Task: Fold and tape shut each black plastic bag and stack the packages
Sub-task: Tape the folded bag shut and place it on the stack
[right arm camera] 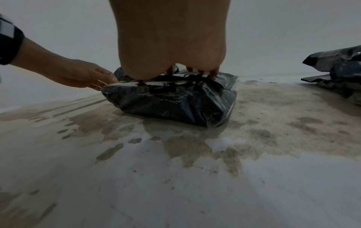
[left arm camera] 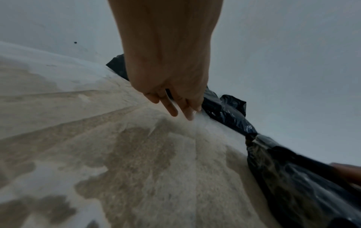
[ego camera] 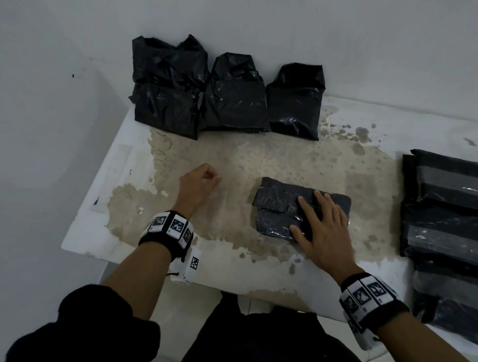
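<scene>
A folded black plastic package [ego camera: 275,205] lies flat on the worn white table [ego camera: 233,158], right of centre. My right hand [ego camera: 321,226] presses on its right half with straight, spread fingers. From the right wrist view the package [right arm camera: 175,101] sits under my palm, its folded flap on top. My left hand [ego camera: 204,179] hovers over bare table to the left of the package, fingers loosely curled and holding nothing. In the right wrist view the left hand [right arm camera: 87,77] is close to the package's left edge. I see no tape roll in any view.
Three unfolded black bags [ego camera: 167,94] [ego camera: 234,97] [ego camera: 294,103] lean against the back wall. A stack of taped black packages [ego camera: 451,219] fills the table's right side. The table's left edge and front edge are close to my arms.
</scene>
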The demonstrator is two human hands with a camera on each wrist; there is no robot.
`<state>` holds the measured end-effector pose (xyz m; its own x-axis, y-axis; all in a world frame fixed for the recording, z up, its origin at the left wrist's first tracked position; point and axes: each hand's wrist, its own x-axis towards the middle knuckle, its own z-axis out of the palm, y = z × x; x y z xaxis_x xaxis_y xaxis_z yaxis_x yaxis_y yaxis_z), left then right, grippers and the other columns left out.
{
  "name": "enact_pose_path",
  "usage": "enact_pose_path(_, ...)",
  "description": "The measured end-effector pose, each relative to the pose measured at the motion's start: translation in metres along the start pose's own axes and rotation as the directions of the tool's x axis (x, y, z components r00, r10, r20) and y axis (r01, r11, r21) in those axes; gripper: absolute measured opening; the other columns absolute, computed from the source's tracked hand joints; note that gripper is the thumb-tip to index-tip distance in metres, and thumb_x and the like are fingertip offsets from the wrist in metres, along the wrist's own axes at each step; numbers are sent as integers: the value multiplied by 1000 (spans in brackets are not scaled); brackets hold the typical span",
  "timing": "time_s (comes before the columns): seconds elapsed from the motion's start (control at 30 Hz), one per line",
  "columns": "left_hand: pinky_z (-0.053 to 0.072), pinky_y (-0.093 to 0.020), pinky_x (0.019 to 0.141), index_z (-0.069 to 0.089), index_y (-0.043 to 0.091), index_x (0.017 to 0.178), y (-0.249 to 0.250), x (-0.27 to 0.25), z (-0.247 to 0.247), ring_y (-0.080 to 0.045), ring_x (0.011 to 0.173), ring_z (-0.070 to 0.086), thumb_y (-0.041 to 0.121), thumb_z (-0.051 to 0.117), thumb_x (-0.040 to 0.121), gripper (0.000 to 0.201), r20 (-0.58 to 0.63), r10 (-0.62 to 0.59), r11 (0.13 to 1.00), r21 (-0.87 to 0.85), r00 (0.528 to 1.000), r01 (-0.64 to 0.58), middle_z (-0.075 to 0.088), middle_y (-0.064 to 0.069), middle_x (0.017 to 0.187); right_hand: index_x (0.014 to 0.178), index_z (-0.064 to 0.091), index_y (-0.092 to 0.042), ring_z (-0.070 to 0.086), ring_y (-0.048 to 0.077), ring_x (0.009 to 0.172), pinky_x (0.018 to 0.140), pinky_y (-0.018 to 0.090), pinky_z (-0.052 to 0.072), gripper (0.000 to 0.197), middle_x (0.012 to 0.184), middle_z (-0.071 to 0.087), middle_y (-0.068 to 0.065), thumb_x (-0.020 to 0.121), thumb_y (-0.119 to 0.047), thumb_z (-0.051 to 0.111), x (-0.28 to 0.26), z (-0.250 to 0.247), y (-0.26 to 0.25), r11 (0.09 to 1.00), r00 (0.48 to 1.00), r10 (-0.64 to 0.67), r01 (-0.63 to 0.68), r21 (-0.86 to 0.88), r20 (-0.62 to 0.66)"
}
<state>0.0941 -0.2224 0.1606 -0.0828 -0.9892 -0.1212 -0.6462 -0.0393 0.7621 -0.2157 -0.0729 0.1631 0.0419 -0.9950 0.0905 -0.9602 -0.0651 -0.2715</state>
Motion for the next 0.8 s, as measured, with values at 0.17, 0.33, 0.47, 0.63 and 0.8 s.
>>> enact_pose_path(0.17, 40, -2, 72, 63, 16, 85, 10, -17, -14, 7, 84, 63, 22, 73, 92, 14, 62, 82, 997, -7, 995, -82, 68, 10, 84, 147, 51, -19, 36, 39, 144, 113, 59, 33, 64, 152, 43, 17, 98, -59, 41, 6, -6, 1, 1000, 1000, -20, 21, 20, -10)
enact_pose_path(0.33, 45, -9, 75, 64, 13, 89, 23, -39, -25, 1, 86, 66, 19, 71, 93, 10, 124, 165, 986, -20, 978, -164, 72, 6, 87, 138, 59, -17, 43, 38, 138, 107, 55, 38, 57, 141, 52, 16, 98, -53, 43, 12, -10, 1, 997, 997, -73, 73, 15, -25)
enact_pose_path(0.47, 52, -14, 75, 63, 12, 89, 45, -56, -37, -6, 81, 68, 15, 70, 93, 9, 157, 215, 976, -79, 964, -205, 72, 2, 85, 135, 61, -16, 45, 38, 134, 104, 56, 41, 54, 136, 53, 14, 97, -50, 43, 15, -9, 1, 995, 995, -102, 102, 16, 1)
enact_pose_path(0.63, 57, -23, 73, 62, 10, 89, 76, -73, -52, -11, 76, 72, 15, 71, 93, 11, 179, 220, 959, -219, 959, -179, 74, 0, 85, 134, 61, -16, 50, 36, 125, 96, 52, 45, 52, 131, 55, 11, 97, -51, 47, 18, -18, -9, 987, 990, -141, 142, 78, -16)
enact_pose_path(0.8, 59, -30, 69, 61, 10, 89, 122, -74, -52, -22, 80, 74, 13, 68, 95, 10, 179, 229, 888, -441, 957, -130, 76, -3, 86, 145, 51, -33, 52, 13, 118, 99, 26, 43, 68, 126, 59, -9, 94, -75, 39, 28, -49, -40, 807, 950, -231, 68, 587, 208)
